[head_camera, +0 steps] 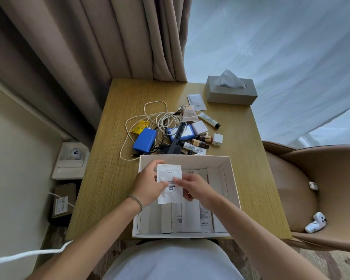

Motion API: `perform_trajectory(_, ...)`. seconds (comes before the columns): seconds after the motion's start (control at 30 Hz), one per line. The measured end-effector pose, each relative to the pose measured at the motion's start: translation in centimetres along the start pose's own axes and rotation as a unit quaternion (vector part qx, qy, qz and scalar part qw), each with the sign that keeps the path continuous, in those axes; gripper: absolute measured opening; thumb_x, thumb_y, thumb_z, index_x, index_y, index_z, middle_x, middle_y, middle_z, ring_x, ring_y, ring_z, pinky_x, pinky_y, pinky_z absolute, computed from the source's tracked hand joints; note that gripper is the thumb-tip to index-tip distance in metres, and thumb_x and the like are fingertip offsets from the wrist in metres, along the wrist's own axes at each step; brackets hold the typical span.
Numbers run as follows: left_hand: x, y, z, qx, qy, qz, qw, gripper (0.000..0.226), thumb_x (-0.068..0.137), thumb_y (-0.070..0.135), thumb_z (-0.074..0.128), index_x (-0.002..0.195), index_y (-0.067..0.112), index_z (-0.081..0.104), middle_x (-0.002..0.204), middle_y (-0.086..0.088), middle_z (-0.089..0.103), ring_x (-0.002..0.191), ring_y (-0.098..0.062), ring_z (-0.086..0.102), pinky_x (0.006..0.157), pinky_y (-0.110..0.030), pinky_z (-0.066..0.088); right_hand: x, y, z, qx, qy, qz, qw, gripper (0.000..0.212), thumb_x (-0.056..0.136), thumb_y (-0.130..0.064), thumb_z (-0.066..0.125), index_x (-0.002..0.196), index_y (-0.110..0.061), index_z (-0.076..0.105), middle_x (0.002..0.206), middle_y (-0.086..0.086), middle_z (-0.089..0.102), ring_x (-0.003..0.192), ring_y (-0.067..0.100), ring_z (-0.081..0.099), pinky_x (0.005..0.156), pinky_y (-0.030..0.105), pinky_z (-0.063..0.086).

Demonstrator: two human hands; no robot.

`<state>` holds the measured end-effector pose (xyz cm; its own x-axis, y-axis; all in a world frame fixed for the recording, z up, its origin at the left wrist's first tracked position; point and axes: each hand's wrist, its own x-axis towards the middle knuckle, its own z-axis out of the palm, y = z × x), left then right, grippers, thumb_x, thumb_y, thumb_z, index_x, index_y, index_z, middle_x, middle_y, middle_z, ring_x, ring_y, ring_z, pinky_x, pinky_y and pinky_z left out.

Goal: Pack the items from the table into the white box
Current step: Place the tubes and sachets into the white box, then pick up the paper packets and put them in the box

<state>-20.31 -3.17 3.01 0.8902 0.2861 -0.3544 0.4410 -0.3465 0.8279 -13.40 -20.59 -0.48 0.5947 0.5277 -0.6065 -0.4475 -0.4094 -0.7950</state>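
The white sachet is thin and flat, so I judge it very light and a little flexible; it should bend easily if squeezed in the middle, and its smooth surface may slip between dry fingers. The best hold is at the edges, as now: the left hand pinches its left side, thumb on top, and the right hand pinches its right lower edge. Both hands hold it just above the white box, over the left half. It looks like a plain white rectangular packet with small dark print and a square code near the middle. In the box several flat white packets already stand in rows. Cables, a blue pack and small bottles wait on the tabletop behind the box.
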Motion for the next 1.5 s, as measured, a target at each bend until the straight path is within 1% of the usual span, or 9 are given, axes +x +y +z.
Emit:
perform_trajectory(0.23, -0.3, -0.1, 0.7, 0.050, 0.008, -0.007, 0.999, 0.057, 0.091, 0.015, 0.066, 0.143, 0.025, 0.045, 0.121, -0.003, 0.062, 0.099, -0.014, 0.062, 0.088, -0.027, 0.051, 1.2, 2.2, -1.1, -0.018, 0.137, 0.060, 0.989, 0.018, 0.093, -0.026, 0.071, 0.097, -0.008, 0.072, 0.073, 0.000, 0.070, 0.051, 0.009, 0.054, 0.046, 0.021, 0.039)
perform_trajectory(0.37, -0.7, 0.1, 0.3, 0.061, 0.000, 0.004, 0.998, 0.047, 0.093, 0.013, 0.062, 0.138, 0.022, 0.052, 0.119, -0.002, 0.063, 0.096, -0.007, 0.061, 0.082, -0.020, 0.049, 2.8, 2.9, -1.4, -0.103, 0.178, 0.092, 0.974, 0.006, 0.094, -0.026, 0.068, 0.096, -0.020, 0.069, 0.093, 0.001, 0.075, 0.076, 0.017, 0.072, 0.055, 0.028, 0.060)
perform_trajectory(0.57, -1.2, 0.1, 0.2, 0.068, 0.011, 0.016, 0.997, 0.043, 0.094, 0.011, 0.060, 0.135, 0.023, 0.053, 0.113, 0.002, 0.062, 0.095, -0.006, 0.060, 0.073, -0.011, 0.044, 4.3, 3.2, -1.3, -0.263, 0.200, 0.099, 0.939, 0.019, 0.094, -0.031, 0.066, 0.107, -0.019, 0.073, 0.108, 0.002, 0.074, 0.086, 0.022, 0.071, 0.072, 0.041, 0.064)
perform_trajectory(0.7, -1.2, 0.3, 0.4, 0.084, 0.018, 0.028, 0.996, 0.042, 0.094, 0.011, 0.060, 0.133, 0.024, 0.054, 0.113, 0.002, 0.063, 0.099, -0.010, 0.061, 0.082, -0.021, 0.051, 4.8, 2.6, -1.2, -0.431, 0.210, 0.061, 0.875, 0.031, 0.091, -0.038, 0.068, 0.113, -0.017, 0.068, 0.112, 0.004, 0.071, 0.098, 0.025, 0.067, 0.081, 0.039, 0.059)
perform_trajectory(0.8, -1.1, 0.7, 0.8, 0.096, 0.020, 0.040, 0.994, 0.041, 0.093, 0.012, 0.060, 0.132, 0.025, 0.056, 0.112, 0.003, 0.064, 0.100, -0.011, 0.062, 0.090, -0.034, 0.055, 4.8, 1.7, -1.3, -0.487, 0.217, 0.048, 0.844, 0.039, 0.088, -0.039, 0.071, 0.118, -0.016, 0.063, 0.112, 0.005, 0.069, 0.101, 0.025, 0.066, 0.070, 0.032, 0.052)
perform_trajectory(0.93, 0.2, 1.7, 1.2, 0.100, 0.031, 0.062, 0.993, 0.037, 0.092, 0.013, 0.061, 0.126, 0.028, 0.060, 0.106, 0.008, 0.066, 0.097, -0.006, 0.062, 0.089, -0.033, 0.055, 3.5, -0.5, -1.9, -0.517, 0.195, 0.013, 0.833, 0.016, 0.093, -0.030, 0.060, 0.104, -0.018, 0.064, 0.099, 0.002, 0.071, 0.087, 0.024, 0.068, 0.069, 0.035, 0.058)
perform_trajectory(1.03, 1.9, 3.3, 1.1, 0.107, 0.029, 0.077, 0.991, 0.033, 0.093, 0.015, 0.060, 0.122, 0.029, 0.062, 0.103, 0.011, 0.066, 0.096, -0.004, 0.062, 0.088, -0.032, 0.055, 2.0, -3.0, -2.8, -0.512, 0.178, -0.025, 0.840, 0.017, 0.094, -0.029, 0.055, 0.084, -0.018, 0.065, 0.082, 0.000, 0.065, 0.069, 0.020, 0.061, 0.057, 0.030, 0.050)
perform_trajectory(1.27, 7.7, 7.8, 1.4, 0.122, 0.039, 0.088, 0.988, 0.029, 0.091, 0.015, 0.060, 0.115, 0.029, 0.065, 0.099, 0.011, 0.065, 0.090, -0.003, 0.062, 0.084, -0.027, 0.053, 1.3, -9.4, -8.1, -0.422, 0.182, -0.059, 0.886, 0.022, 0.088, -0.027, 0.054, 0.071, -0.016, 0.062, 0.072, -0.002, 0.067, 0.068, 0.021, 0.062, 0.048, 0.026, 0.038)
perform_trajectory(1.5, 14.6, 10.0, 2.5, 0.165, 0.021, 0.031, 0.986, 0.030, 0.092, 0.015, 0.055, 0.116, 0.031, 0.062, 0.105, 0.008, 0.065, 0.094, -0.011, 0.061, 0.081, -0.028, 0.054, 6.3, -12.5, -14.7, -0.271, 0.182, -0.026, 0.945, 0.019, 0.090, -0.021, 0.060, 0.083, -0.013, 0.076, 0.066, 0.000, 0.069, 0.056, 0.013, 0.058, 0.054, 0.026, 0.046)
